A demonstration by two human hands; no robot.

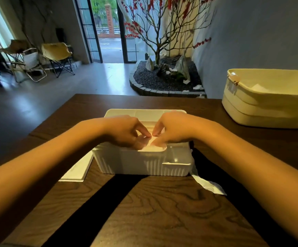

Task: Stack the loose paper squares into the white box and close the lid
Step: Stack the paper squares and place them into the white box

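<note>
A white ribbed box (132, 163) stands open in the middle of the dark wooden table (162, 211). Its lid (144, 113) is tipped back behind it. Both hands are inside the box opening, fingertips meeting over a stack of white paper (151, 148). My left hand (125, 131) pinches the paper with curled fingers, and my right hand (173, 129) does the same from the other side. A white paper strip (207, 184) trails from the box's right side onto the table. A flat white piece (78, 168) lies to the left of the box.
A cream fabric basket (269, 98) sits at the table's far right corner. Beyond the table are a planter bed with a bare tree (164, 75), folding chairs (57, 56) and an open doorway.
</note>
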